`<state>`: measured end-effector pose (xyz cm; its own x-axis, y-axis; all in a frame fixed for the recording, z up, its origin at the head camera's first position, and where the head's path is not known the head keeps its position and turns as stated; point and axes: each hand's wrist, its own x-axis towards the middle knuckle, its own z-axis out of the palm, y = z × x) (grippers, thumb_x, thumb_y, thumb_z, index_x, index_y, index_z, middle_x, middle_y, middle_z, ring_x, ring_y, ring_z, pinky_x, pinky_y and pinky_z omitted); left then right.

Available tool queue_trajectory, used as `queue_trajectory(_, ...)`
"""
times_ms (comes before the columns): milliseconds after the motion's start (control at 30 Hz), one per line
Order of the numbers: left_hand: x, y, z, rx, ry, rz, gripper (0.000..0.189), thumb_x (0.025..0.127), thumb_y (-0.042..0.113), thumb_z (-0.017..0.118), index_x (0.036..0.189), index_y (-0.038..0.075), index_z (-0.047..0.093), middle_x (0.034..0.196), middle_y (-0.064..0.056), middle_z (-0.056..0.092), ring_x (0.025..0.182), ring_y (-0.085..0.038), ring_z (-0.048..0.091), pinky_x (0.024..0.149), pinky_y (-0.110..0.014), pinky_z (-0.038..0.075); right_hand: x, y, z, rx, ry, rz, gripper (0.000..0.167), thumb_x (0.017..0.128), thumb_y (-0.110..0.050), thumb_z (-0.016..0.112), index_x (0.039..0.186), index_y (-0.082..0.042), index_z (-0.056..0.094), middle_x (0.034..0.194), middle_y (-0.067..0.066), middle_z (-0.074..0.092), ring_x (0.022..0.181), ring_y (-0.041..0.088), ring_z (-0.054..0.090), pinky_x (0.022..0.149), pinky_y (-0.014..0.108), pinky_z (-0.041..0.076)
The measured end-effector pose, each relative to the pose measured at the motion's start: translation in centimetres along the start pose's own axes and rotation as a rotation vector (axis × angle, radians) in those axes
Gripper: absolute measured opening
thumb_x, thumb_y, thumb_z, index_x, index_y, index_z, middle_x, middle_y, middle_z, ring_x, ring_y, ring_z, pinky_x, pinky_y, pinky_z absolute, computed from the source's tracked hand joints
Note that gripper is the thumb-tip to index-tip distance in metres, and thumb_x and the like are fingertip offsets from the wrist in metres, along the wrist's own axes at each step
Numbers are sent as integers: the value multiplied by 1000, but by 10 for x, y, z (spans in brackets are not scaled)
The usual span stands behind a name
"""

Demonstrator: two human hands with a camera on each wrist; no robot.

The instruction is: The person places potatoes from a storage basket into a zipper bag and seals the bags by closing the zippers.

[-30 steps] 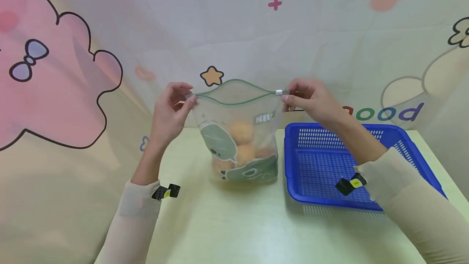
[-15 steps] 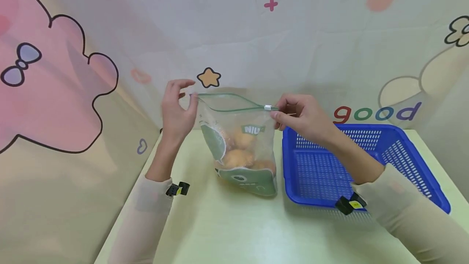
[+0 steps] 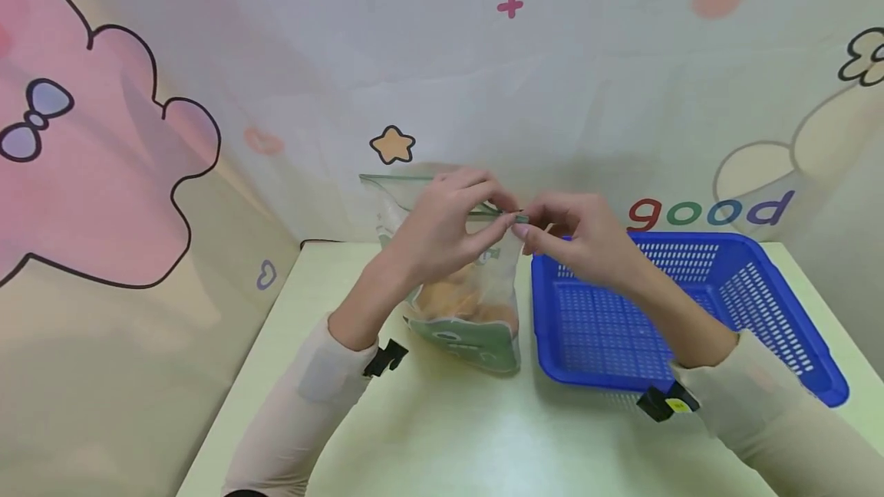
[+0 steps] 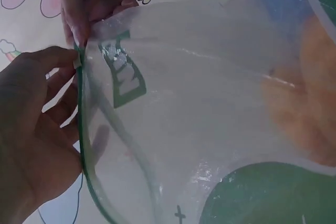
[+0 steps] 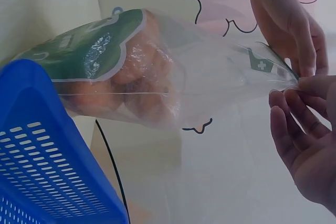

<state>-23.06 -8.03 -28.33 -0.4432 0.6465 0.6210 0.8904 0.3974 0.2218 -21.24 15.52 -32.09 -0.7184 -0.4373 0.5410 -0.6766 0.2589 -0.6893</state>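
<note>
A clear zip bag (image 3: 470, 345) with green print stands upright on the table, holding several orange round fruits (image 5: 144, 72). My right hand (image 3: 583, 244) pinches the right end of its green zip strip (image 4: 81, 114). Close beside it, my left hand (image 3: 445, 225) pinches the strip at the small pale slider (image 4: 77, 61), thumb and index finger meeting there. Left of the hands, the bag's mouth still gapes, its two green edges apart. In the head view the left hand covers part of the bag's top.
To the right of the bag stands a blue plastic basket (image 3: 542, 328) with slotted walls, under my right forearm. A printed cloth (image 3: 442, 44) hangs behind the pale table (image 3: 407, 420).
My left hand has let go of the bag's left corner and moved right to the slider by my right hand. The bag's top has come slightly lower and leans toward me.
</note>
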Motion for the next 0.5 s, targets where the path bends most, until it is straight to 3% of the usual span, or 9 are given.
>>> queue_trajectory(233,-5,-2,-6,33,-84,-27,4,95,14,70,98,15,72,97,7,67,96,-9,61,101,-43,44,-9,-3,-1,-65,5,-75,13,98,-1,72,94,-13,75,85,-7,70,75,14,66,70,27,62)
queue_trajectory(500,-22,-22,-25,48,-86,-45,6,93,11,69,97,15,72,96,7,67,93,-10,62,92,-41,43,-24,-7,-3,-94,0,-77,20,98,0,72,95,-20,73,88,-9,68,77,12,65,69,25,60)
